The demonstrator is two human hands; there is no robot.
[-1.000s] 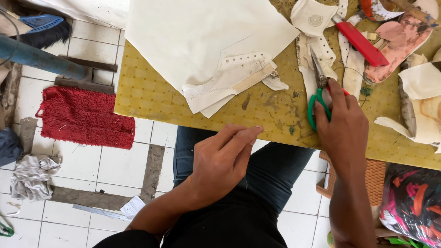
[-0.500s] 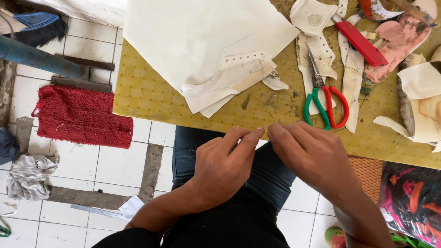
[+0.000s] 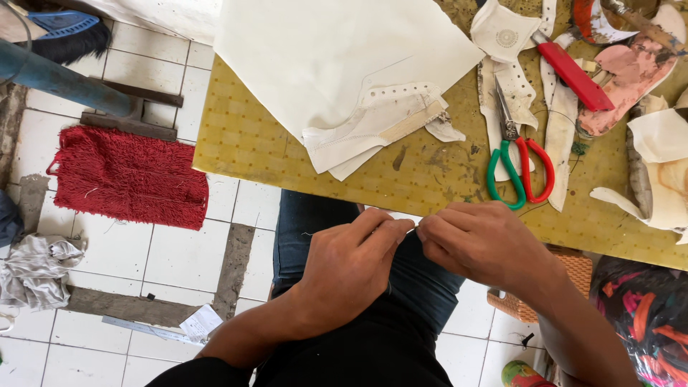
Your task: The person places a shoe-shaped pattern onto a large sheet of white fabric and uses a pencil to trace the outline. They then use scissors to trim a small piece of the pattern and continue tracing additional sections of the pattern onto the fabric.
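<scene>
My left hand (image 3: pixel 351 269) and my right hand (image 3: pixel 487 244) meet fingertip to fingertip above my lap, just below the table's front edge. Both pinch a thin pale thread (image 3: pixel 412 229) that runs between them; whether a needle is there is too small to tell. Scissors with one green and one red handle (image 3: pixel 517 163) lie shut on the yellow table (image 3: pixel 244 143), just beyond my right hand. A large white sheet (image 3: pixel 337 57) lies at the table's middle with a perforated white shoe-upper piece (image 3: pixel 380 118) on its near corner.
White perforated strips (image 3: pixel 512 86), a red flat tool (image 3: pixel 573 75) and pink and cream shoe parts (image 3: pixel 631 72) crowd the table's right side. On the tiled floor lie a red mat (image 3: pixel 122 175), grey rags (image 3: pixel 32 269), a wicker basket (image 3: pixel 566 276) and a colourful bag (image 3: pixel 645 315).
My right hand let go of the scissors on the table and came down to my left hand. Their fingertips now touch on the thread. The left hand barely moved.
</scene>
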